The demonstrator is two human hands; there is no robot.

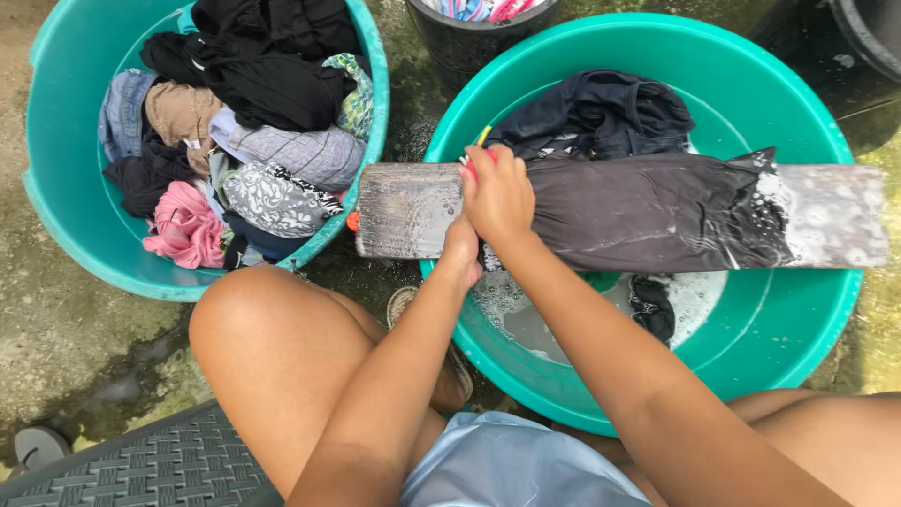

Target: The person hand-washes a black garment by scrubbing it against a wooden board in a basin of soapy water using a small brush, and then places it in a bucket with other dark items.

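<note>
1. Gripped in the right hand [497,192] is a small brush [477,150] with a red and yellow handle; the fingers are curled tight around it, and only the handle tips show above the knuckles.
2. That hand presses down on the near end of a dark wet garment [657,211], which lies stretched along a grey wooden washboard [404,211].
3. Just under the right wrist sits the left hand [460,252], at the near edge of the board where the cloth ends; whether its fingers clasp cloth or wood cannot be told, since the right hand covers them.
4. Both ends of the board rest across the rim of a teal basin [798,338], which holds cloudy, sudsy water.
5. White suds cover the far end of the garment and the bare wood beside it.
6. More dark clothes [601,113] sit bunched in the basin behind the board.
7. A second teal tub [66,188] stands to the left, just beside the first, heaped with mixed laundry [253,141], a pink piece among it.
8. The person's bare knees flank the basin on wet concrete ground.
</note>
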